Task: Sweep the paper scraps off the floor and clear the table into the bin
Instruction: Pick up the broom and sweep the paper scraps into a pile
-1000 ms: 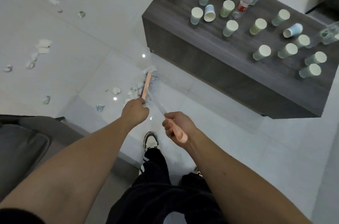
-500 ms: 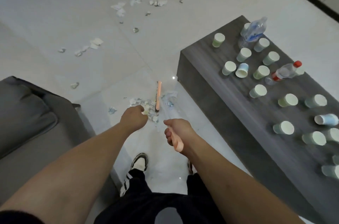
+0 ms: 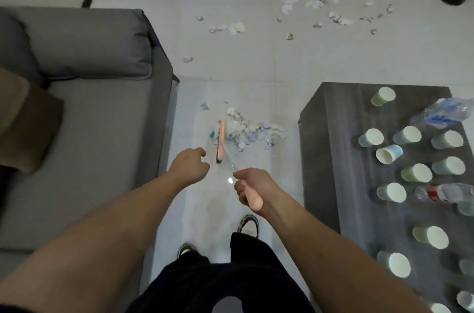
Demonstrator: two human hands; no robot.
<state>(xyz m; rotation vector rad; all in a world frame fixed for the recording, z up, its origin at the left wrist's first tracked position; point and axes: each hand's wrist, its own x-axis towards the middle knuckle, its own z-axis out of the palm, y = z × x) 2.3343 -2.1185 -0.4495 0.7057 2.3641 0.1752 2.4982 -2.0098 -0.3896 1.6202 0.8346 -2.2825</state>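
The scrap pile (image 3: pixel 250 130) beside the broom head (image 3: pixel 221 138) has grown. Both the left hand (image 3: pixel 191 165) and right hand (image 3: pixel 252 188) grip handles. More scraps (image 3: pixel 318 2) wait at upper right.

broom head (image 3: pixel 221 137): pink | sofa (image 3: pixel 97 133): grey | table (image 3: pixel 341 148): dark woodgrain | scraps (image 3: pixel 246 130): white, blue-flecked
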